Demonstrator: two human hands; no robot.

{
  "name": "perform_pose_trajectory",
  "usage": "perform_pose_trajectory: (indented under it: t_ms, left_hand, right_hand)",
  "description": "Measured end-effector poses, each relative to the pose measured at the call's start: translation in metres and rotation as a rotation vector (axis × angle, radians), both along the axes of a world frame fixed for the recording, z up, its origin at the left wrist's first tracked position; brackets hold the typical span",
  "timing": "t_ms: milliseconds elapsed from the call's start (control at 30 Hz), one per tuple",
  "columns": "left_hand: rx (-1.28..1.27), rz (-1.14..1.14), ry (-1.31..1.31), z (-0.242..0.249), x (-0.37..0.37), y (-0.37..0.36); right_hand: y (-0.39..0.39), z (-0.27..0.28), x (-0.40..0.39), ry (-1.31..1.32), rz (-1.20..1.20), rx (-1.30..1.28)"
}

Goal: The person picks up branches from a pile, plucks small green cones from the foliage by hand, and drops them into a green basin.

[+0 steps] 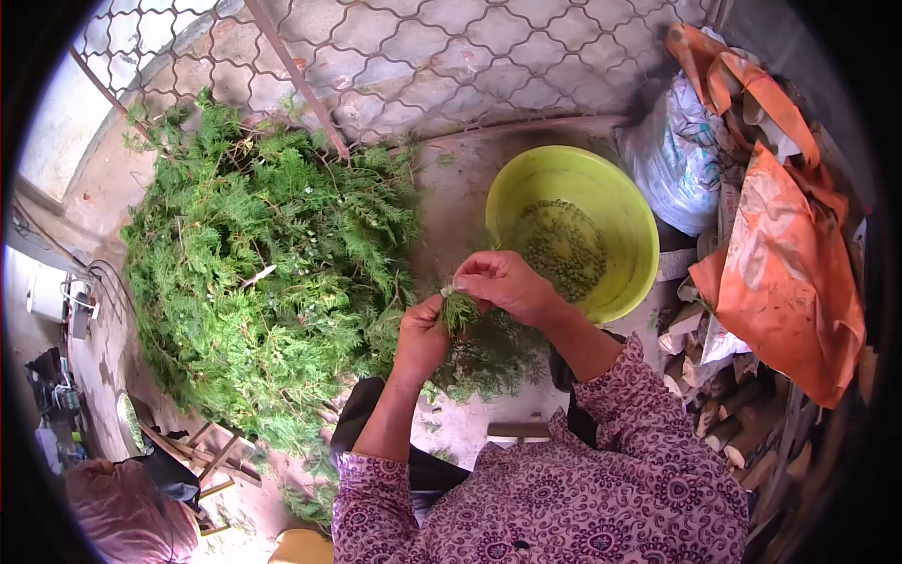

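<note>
Between my two hands is a small green conifer sprig (458,311). My left hand (420,336) is closed round its stem side, thumb and fingers pinched. At the sprig's top, my right hand (507,285) pinches with thumb and forefinger; a small pale bit shows at the fingertips, too small to name surely. Just beyond my right hand stands a yellow-green plastic basin (631,211). Many small round green cones (568,249) lie on its bottom. To the left spreads a big heap of cut conifer branches (254,273), with small pale cones among the leaves.
A wire lattice fence (489,70) runs along the back. At right are a stuffed white sack (672,155), orange sacks (785,273) and stacked firewood (742,423). Loose sprigs (493,357) lie below my hands. A wooden stool (221,456) stands at lower left.
</note>
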State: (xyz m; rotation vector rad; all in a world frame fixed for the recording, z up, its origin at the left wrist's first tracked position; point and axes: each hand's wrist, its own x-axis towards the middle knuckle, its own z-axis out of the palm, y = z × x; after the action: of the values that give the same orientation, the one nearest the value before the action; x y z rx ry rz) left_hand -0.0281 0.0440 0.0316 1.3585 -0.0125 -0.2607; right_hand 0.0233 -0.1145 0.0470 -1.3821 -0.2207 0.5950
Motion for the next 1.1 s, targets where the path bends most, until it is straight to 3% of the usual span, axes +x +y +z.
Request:
perform_pose_trajectory:
  t_ms: [267, 467, 533, 667, 767, 833, 1067, 1100]
  left_hand:
    - [0.076, 0.035, -0.096, -0.012, 0.002, 0.0]
    - [0.084, -0.012, -0.196, -0.002, 0.0, 0.004]
    - [0.062, 0.007, -0.143, 0.008, -0.002, 0.003]
    - [0.117, -0.09, -0.201, -0.012, 0.001, 0.005]
    - [0.238, -0.113, -0.326, -0.021, 0.006, 0.004]
    - [0.241, -0.138, -0.213, -0.002, 0.002, 0.001]
    - [0.261, -0.288, -0.122, 0.004, 0.001, 0.001]
    - [0.306, -0.294, -0.162, 0.001, 0.002, 0.002]
  right_hand:
    - [-0.002, -0.003, 0.001, 0.009, 0.066, -0.131]
    - [-0.009, 0.002, 0.0, 0.204, 0.078, 0.108]
    - [-0.012, 0.0, 0.002, 0.452, 0.025, 0.473]
    - [-0.013, 0.008, 0.002, 0.393, 0.077, 0.552]
    - [-0.013, 0.011, 0.002, 0.243, 0.038, 0.326]
    - [-0.014, 0.013, 0.0, -0.02, 0.121, -0.026]
    - [-0.019, 0.012, -0.001, 0.089, 0.2, -0.096]
    - [-0.018, 0.009, -0.001, -0.024, 0.197, -0.15]
